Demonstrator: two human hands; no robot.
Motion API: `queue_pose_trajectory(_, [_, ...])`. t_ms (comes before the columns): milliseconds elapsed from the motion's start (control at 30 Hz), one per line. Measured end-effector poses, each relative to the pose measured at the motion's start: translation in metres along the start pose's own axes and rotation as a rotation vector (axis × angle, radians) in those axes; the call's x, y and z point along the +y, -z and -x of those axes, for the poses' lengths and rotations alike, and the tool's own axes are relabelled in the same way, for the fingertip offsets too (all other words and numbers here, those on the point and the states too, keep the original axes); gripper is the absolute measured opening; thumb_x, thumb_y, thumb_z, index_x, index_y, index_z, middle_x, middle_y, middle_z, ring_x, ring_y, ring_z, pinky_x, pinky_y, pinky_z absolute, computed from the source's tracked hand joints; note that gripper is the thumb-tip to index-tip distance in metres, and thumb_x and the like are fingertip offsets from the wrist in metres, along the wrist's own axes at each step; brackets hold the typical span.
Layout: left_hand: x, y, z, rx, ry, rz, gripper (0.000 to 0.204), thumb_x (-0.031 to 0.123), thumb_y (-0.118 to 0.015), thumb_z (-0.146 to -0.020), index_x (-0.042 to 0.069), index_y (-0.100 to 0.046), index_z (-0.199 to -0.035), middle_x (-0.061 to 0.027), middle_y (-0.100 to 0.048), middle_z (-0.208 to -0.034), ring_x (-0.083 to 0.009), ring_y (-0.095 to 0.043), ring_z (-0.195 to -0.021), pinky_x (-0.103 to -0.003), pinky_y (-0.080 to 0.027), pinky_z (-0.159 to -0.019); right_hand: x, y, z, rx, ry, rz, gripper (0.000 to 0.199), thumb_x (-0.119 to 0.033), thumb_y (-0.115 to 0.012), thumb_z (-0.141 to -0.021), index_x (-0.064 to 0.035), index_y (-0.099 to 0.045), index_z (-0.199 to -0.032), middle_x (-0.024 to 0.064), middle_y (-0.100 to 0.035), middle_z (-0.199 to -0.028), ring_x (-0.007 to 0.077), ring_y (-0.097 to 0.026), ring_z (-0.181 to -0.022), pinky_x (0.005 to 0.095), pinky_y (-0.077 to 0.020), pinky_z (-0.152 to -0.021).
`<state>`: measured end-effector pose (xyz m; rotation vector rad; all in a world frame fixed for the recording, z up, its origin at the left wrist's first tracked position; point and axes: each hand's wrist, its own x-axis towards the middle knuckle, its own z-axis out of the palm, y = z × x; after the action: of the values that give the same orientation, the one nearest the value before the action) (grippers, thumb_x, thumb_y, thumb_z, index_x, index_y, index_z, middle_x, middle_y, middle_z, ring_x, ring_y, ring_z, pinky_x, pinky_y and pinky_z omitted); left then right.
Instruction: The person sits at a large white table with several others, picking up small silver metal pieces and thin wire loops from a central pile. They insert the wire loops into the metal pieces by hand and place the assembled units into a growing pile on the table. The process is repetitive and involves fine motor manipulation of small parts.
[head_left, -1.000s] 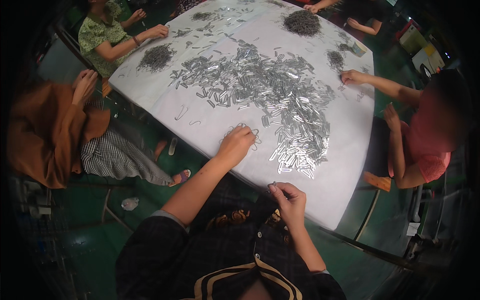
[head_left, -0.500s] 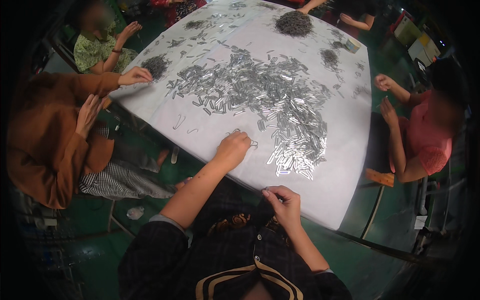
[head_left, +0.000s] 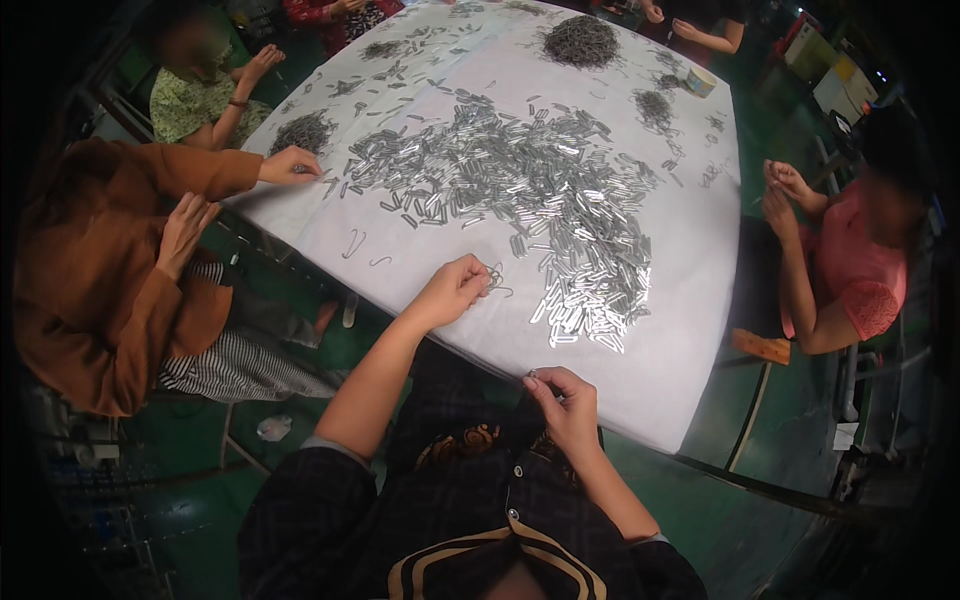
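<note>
My left hand [head_left: 458, 290] is over the near part of the white table [head_left: 400, 270]. Its thumb and fingers are pinched at the edge of a small tangle of thin wire hooks [head_left: 497, 281]. Low at the table's front edge, my right hand [head_left: 568, 402] is closed in a pinch. A tiny dark tip shows at its fingertips, too small to name. Beyond my hands spreads a big heap of flat, shiny, elongated metal loops [head_left: 590, 230]. A few loose wire hooks [head_left: 353, 243] lie left of my left hand.
Darker piles of wire hooks [head_left: 580, 43] stand at the far side, with a paper cup [head_left: 699, 82] at the far right. A person in brown [head_left: 130, 270] sits left, one in pink [head_left: 850, 260] right. Others sit around the far edges. A wooden stool [head_left: 761, 346] stands at right.
My left hand has drawn back slightly from over the wire hooks, and more of them show. My right hand stays nearly still. The brown-sleeved person's hand has moved toward the metal loops.
</note>
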<state>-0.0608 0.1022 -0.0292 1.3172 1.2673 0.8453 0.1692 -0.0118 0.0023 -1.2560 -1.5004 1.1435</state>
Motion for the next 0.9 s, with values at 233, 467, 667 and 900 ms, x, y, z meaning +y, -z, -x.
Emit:
queue_pose_trajectory(233, [0.043, -0.027, 0.059, -0.294, 0.135, 0.353, 0.005, 0.007, -0.057, -0.091, 0.002, -0.055, -0.093, -0.0025, -0.059, -0.082, -0.0078, -0.055, -0.073, -0.022, -0.045, -0.064, -0.007, -0.001, -0.002, 0.013, 0.003, 0.082, 0.011, -0.006, -0.07, -0.081, 0.0036, -0.067, -0.086, 0.0149, -0.065, -0.073, 0.0211, -0.062, -0.061, 0.0299, -0.0466, -0.058])
queue_pose_trajectory(467, [0.032, -0.059, 0.088, -0.285, -0.158, 0.344, 0.006, 0.007, -0.058, -0.092, 0.003, -0.054, -0.093, 0.0043, -0.054, -0.08, -0.0005, -0.046, -0.07, -0.018, -0.038, -0.061, -0.014, 0.001, -0.002, 0.028, 0.05, 0.159, 0.009, -0.005, -0.07, -0.08, 0.0021, -0.068, -0.085, 0.0162, -0.064, -0.072, 0.0277, -0.061, -0.06, 0.0333, -0.0464, -0.056])
queue_pose_trajectory(667, [0.042, -0.063, 0.093, -0.198, -0.277, 0.16, 0.007, 0.005, -0.06, -0.089, 0.001, -0.055, -0.09, 0.0, -0.052, -0.086, -0.0057, -0.049, -0.075, -0.022, -0.041, -0.066, -0.017, 0.002, -0.004, 0.001, 0.104, 0.256, 0.008, -0.003, -0.069, -0.078, 0.001, -0.068, -0.085, 0.0167, -0.063, -0.073, 0.0321, -0.062, -0.064, 0.036, -0.0474, -0.058])
queue_pose_trajectory(900, [0.048, -0.065, 0.095, -0.138, -0.372, 0.024, 0.005, 0.002, -0.059, -0.087, 0.001, -0.055, -0.089, -0.0058, -0.053, -0.09, -0.012, -0.051, -0.08, -0.025, -0.042, -0.073, -0.015, 0.001, -0.004, 0.016, 0.118, 0.241, 0.008, -0.004, -0.07, -0.078, -0.0001, -0.068, -0.084, 0.0162, -0.063, -0.072, 0.0324, -0.062, -0.063, 0.0372, -0.0468, -0.057])
